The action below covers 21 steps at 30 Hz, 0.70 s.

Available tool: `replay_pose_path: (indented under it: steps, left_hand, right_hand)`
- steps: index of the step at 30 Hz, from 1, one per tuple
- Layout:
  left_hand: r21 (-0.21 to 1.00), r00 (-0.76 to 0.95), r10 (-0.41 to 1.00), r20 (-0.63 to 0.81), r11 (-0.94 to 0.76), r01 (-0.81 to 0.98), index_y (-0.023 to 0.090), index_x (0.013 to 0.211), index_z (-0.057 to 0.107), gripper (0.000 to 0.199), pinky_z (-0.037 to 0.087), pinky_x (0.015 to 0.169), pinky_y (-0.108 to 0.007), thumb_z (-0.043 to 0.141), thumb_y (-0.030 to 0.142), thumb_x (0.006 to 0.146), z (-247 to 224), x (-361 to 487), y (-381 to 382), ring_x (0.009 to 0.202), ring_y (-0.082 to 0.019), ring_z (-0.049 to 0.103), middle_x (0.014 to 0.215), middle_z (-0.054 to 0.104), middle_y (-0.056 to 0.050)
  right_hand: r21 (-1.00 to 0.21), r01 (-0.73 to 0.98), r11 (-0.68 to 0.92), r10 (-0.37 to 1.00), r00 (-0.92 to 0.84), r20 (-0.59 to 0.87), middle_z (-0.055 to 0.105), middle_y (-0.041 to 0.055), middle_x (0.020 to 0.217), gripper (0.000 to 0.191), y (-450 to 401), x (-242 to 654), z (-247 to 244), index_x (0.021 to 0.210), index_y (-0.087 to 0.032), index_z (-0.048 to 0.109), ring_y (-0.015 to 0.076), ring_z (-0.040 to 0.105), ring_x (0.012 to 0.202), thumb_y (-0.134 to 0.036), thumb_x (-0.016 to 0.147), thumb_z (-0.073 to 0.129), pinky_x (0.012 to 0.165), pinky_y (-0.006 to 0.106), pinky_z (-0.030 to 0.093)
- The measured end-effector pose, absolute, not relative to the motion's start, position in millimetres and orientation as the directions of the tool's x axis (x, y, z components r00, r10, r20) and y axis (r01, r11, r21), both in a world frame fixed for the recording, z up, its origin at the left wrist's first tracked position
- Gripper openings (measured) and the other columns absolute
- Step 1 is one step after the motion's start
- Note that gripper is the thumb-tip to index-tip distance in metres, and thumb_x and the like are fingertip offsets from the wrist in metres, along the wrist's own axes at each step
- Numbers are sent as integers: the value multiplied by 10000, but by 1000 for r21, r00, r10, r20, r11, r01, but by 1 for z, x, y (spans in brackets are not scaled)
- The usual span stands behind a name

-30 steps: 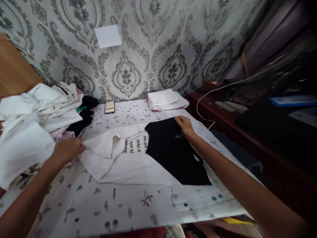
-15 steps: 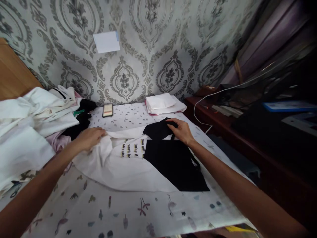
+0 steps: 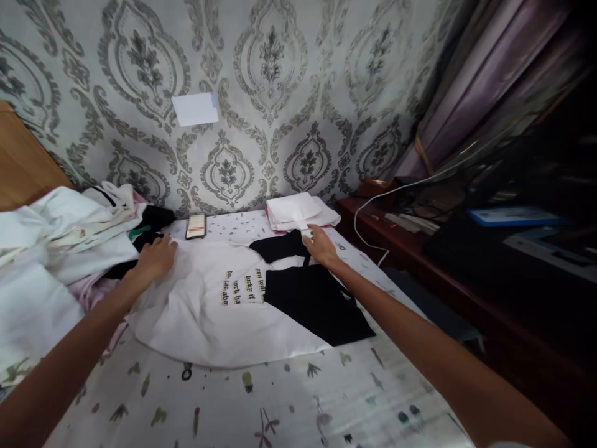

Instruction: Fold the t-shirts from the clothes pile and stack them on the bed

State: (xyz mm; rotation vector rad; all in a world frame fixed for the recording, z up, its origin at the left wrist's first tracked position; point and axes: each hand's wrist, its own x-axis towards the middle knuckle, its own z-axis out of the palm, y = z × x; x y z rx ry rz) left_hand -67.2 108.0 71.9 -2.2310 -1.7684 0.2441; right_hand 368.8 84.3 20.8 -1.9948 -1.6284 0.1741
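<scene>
A white T-shirt with black shoulder and sleeve panels and printed lettering (image 3: 205, 330) lies spread flat, its black end toward the right. My left hand (image 3: 158, 255) is closed on the far corner of the white hem, next to the clothes pile. At the other end my right hand (image 3: 321, 246) pinches the T-shirt's far black sleeve by its outer edge. The near black panel lies flat on the sheet below my right wrist.
A heap of clothes (image 3: 56, 249) lies at the left. By the wall are a small card-like box (image 3: 196, 226) and a folded white cloth (image 3: 303, 211). A dark red table (image 3: 401, 249) with a white cable (image 3: 358, 214) borders the patterned bedsheet (image 3: 224, 410) on the right.
My left hand has moved left, drawing the hem out and smoothing the raised folds. The far black sleeve is stretched straighter, with my right hand at its edge. The view has tilted up slightly.
</scene>
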Motion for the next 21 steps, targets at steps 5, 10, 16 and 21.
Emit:
replay_pose_path:
  steps: [5, 10, 16, 21]
  left_hand:
    - [-226, 368, 930, 5, -357, 906, 174, 1238, 644, 421, 485, 957, -404, 349, 167, 937, 54, -48, 100, 1207, -284, 568, 1301, 619, -136]
    - [-188, 327, 945, -29, -326, 926, 160, 1258, 612, 419, 479, 965, -406, 347, 170, 933, 45, -42, 111, 1200, -290, 576, 1290, 617, -149]
    - [-135, 232, 971, -50, -237, 962, 125, 1291, 599, 438, 477, 1014, -393, 365, 201, 929, 37, -75, 132, 1245, -284, 575, 1366, 590, -172]
    - [-85, 209, 978, 2, -208, 974, 101, 1344, 581, 484, 468, 1041, -453, 340, 212, 940, 28, -85, 138, 1300, -316, 541, 1417, 569, -191]
  right_hand:
    - [-166, 962, 217, 962, -182, 202, 541, 155, 1393, 555, 65, 355, 23, 1395, -196, 552, 336, 491, 1274, -287, 850, 606, 1049, 481, 398]
    - [-242, 962, 128, 989, -107, 97, 639, 150, 1242, 351, 72, 335, 28, 1189, -197, 691, 302, 605, 1140, -174, 858, 578, 951, 410, 457]
    - [-492, 870, -30, 977, 129, 168, 742, 110, 906, 342, 113, 340, 37, 1105, -194, 716, 293, 695, 952, -138, 866, 477, 845, 393, 520]
    - [-758, 648, 78, 949, 186, 256, 727, 59, 802, 490, 179, 326, 52, 1283, -179, 634, 224, 709, 764, -137, 887, 350, 740, 356, 575]
